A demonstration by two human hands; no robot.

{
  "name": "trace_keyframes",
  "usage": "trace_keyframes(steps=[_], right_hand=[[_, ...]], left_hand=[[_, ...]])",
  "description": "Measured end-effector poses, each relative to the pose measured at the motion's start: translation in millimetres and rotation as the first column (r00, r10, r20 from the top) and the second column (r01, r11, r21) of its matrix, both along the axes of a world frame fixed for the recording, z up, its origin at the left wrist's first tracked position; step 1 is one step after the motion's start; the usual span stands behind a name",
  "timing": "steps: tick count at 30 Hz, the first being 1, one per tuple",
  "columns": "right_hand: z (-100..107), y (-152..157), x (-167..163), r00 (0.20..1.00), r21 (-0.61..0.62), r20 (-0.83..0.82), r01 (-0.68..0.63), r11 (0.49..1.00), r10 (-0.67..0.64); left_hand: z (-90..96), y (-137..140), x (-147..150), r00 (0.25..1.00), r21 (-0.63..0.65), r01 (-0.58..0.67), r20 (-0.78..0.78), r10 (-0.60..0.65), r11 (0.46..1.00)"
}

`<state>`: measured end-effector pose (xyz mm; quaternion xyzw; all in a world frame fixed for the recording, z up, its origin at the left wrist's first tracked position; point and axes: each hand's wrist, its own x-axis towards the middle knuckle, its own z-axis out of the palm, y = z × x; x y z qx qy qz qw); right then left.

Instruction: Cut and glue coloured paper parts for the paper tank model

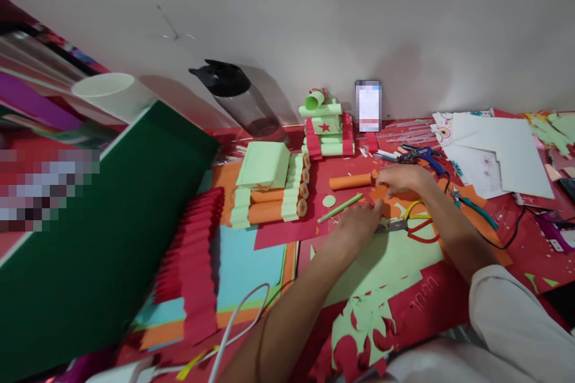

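My left hand [360,222] is low over the red table, fingers curled together at the edge of some orange paper [401,196]. What they hold, if anything, is hidden. Opposite it, my right hand [404,178] bends down with closed fingers beside the end of a rolled orange paper tube [351,182]; whatever is in its grip does not show. Scissors [420,228] with yellow and red handles lie on a light green sheet [381,263], their blades close to my left fingers. A green pen [341,207] and a small pale green disc [329,201] rest left of my hands.
A paper tank-like model of orange rolls [269,194] and a smaller green one [326,125] stand behind. Nearby are a tilted bottle [247,102], a phone [368,106], a blue glue gun [424,155], teal-handled pliers [476,209], green paper scraps [363,323] and a white cable [229,332].
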<state>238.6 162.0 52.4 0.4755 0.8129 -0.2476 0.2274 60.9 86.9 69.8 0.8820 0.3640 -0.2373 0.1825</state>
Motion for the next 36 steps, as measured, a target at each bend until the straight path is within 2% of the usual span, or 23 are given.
trace_keyframes(steps=[3,7,14,20,27,36], right_hand=[[-0.3,-2.6,-4.0,0.997,0.079,0.071,0.002,0.997,-0.008],[-4.2,-3.9,-7.4,0.998,0.142,0.052,0.014,0.990,-0.021],[-3.5,-3.1,-7.0,0.995,0.103,0.089,0.046,0.994,-0.055],[14.7,-3.0,12.2,0.998,0.029,-0.061,0.000,1.000,0.001],[41.1,-8.5,35.5,0.976,0.091,-0.204,0.091,0.992,-0.070],[71.2,-24.4,44.5,0.943,0.146,-0.332,0.080,0.986,-0.027]], left_hand=[[2.4,1.1,0.4,1.000,-0.017,0.007,-0.016,-0.007,1.000],[2.6,2.2,0.5,1.000,-0.025,0.016,-0.014,-0.016,1.000],[7.3,-1.5,-3.0,1.000,-0.035,0.012,-0.021,-0.013,0.999],[10.9,-8.7,-2.0,1.000,0.006,-0.005,-0.012,0.005,1.000],[6.6,-15.2,3.8,0.999,0.057,-0.023,-0.025,0.025,0.998],[-4.2,-11.3,1.2,0.998,0.062,0.063,0.001,-0.064,0.996]])
